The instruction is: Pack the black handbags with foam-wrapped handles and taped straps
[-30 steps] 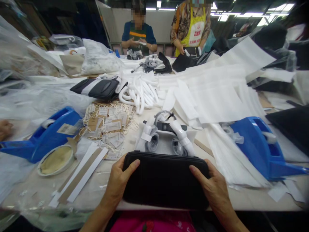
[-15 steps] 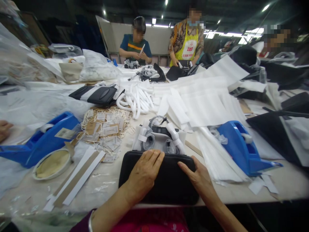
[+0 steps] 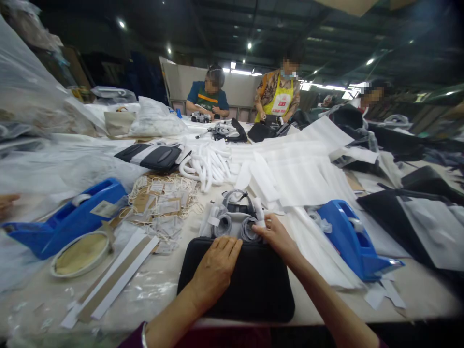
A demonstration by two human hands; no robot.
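A black zip-edged bag point(image 3: 261, 285) lies near the table's front edge. My left hand point(image 3: 219, 263) rests flat on it, fingers together and reaching to its far edge. My right hand point(image 3: 277, 237) is at the bag's far side, its thumb and fingers closed around the lower end of a white foam-wrapped handle point(image 3: 259, 209). Beside the thumb is a grey coil in clear wrap point(image 3: 249, 229); a matching coil point(image 3: 222, 225) sits to its left. The right fingertips are partly hidden, so their exact hold is unclear.
Blue tape dispensers stand left point(image 3: 79, 212) and right point(image 3: 353, 241). Tags with strings point(image 3: 163, 203), paper strips point(image 3: 112, 280) and a round dish point(image 3: 81, 253) lie left. Foam sheets point(image 3: 300, 179) cover the middle right. Co-workers point(image 3: 279, 99) work across the table.
My right hand has left the bag's right edge and moved up and left to the handle and coil. My left hand stays on the bag. The camera view has tilted upward.
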